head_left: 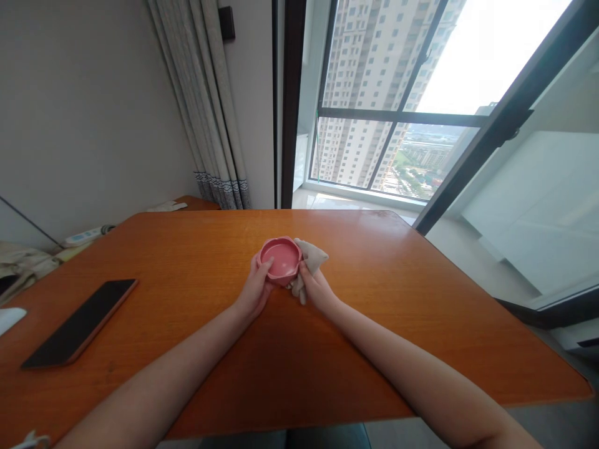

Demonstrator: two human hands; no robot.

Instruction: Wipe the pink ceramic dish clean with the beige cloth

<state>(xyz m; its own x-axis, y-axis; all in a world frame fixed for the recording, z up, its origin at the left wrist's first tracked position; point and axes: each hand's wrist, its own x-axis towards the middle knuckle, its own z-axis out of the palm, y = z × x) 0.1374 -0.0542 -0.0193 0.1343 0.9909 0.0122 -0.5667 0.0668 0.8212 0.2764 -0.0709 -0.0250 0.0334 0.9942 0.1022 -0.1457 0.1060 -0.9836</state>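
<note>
A small pink bowl [282,259] with a faceted rim is held above the middle of the wooden table [196,249], its opening tilted toward me. My left hand [255,288] grips the bowl's left side, with the thumb over the rim and the other fingers mostly hidden beneath. On the right, my right hand [318,288] is closed on a pale beige cloth [312,254] and presses it against the bowl's right side. Part of the cloth hangs down below the bowl.
A black flat pad with a reddish edge [84,321] lies on the table's left. Farther left are a white power strip [87,236] and crumpled fabric [28,265]. A grey curtain [201,100] hangs behind the table, beside a large window [397,115].
</note>
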